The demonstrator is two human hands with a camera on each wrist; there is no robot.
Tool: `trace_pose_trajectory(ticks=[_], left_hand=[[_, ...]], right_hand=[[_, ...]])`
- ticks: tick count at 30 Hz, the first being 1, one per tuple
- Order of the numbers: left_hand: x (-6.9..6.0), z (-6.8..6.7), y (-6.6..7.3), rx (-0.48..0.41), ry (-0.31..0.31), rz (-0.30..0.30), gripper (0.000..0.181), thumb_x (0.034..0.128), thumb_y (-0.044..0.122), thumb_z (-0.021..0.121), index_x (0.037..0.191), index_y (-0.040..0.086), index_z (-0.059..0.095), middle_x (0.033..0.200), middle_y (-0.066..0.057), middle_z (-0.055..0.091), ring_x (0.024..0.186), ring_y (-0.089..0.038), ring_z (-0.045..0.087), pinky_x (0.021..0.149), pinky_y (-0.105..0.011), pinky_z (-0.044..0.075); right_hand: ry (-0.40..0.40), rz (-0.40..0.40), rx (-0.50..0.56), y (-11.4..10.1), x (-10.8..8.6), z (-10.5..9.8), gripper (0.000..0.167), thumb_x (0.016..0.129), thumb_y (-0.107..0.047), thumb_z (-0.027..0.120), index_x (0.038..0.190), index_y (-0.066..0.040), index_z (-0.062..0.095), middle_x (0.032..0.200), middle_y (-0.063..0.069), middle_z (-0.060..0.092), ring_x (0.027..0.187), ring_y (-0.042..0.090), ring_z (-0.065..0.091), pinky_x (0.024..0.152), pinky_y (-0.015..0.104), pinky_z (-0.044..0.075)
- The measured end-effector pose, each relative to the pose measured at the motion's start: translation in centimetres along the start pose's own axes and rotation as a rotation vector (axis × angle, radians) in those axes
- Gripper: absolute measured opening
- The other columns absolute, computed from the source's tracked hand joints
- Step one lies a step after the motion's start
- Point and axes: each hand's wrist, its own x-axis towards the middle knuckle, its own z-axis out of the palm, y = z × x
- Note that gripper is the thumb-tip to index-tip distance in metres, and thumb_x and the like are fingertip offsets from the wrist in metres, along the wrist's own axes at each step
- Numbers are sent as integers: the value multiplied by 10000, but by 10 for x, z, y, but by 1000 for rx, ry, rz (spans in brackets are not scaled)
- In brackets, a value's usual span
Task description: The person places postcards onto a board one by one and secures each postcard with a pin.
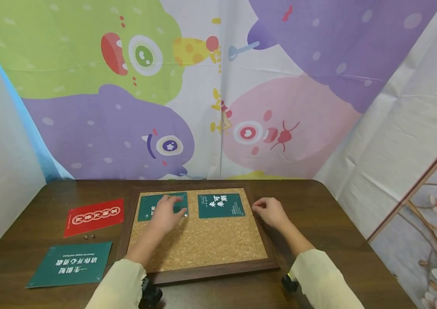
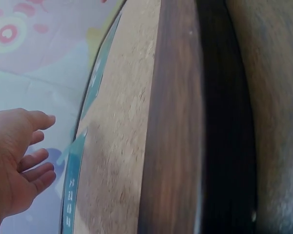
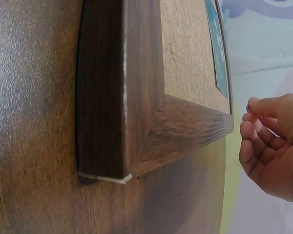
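Observation:
A cork board point(image 1: 203, 246) in a dark wooden frame lies on the table. Two green cards with white lettering sit along its far side: a left card point(image 1: 145, 210) and a right card point(image 1: 220, 206). My left hand point(image 1: 167, 213) hovers over the left card with loosely bent fingers, hiding part of it. Near the thumb, a small shiny pin point(image 1: 185, 215) shows at that card's corner. Just beyond the frame's right side, my right hand point(image 1: 271, 211) has curled fingers. Its thumb and forefinger pinch a tiny dark thing point(image 3: 248, 107), seemingly a pushpin, mostly hidden.
Left of the board lie a red card point(image 1: 94, 216) and another green card point(image 1: 71, 264). Between them are two small pins point(image 1: 89, 237). A cartoon-printed cloth point(image 1: 203, 94) hangs behind the table, and the frame's raised edge point(image 1: 218, 272) surrounds the cork.

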Motion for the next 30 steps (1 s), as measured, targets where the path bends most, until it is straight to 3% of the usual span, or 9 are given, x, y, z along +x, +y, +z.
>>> trace_pose_trajectory(ticks=[11, 24, 30], left_hand=[[4, 13, 9, -5, -39, 30, 421, 889, 239, 627, 1251, 34, 558, 1212, -164, 525, 1178, -352, 488, 956, -492, 447], [7, 22, 17, -34, -68, 55, 399, 882, 231, 637, 1236, 59, 574, 1195, -157, 541, 1100, -321, 540, 894, -472, 478], [7, 24, 24, -76, -82, 89, 382, 882, 206, 636, 1222, 42, 580, 1243, -176, 526, 1180, -354, 504, 974, -492, 438]], right_hand=[[-11, -6, 10, -4, 2, 5, 150, 876, -167, 638, 917, -40, 708, 831, 66, 676, 685, 133, 549, 577, 251, 446], [-57, 6, 47, -9, 0, 11, 164, 887, -163, 627, 956, -30, 695, 832, 75, 668, 643, 124, 565, 545, 251, 456], [-65, 3, 65, -10, 0, 13, 162, 887, -155, 626, 957, -23, 689, 838, 95, 675, 629, 131, 579, 534, 257, 465]])
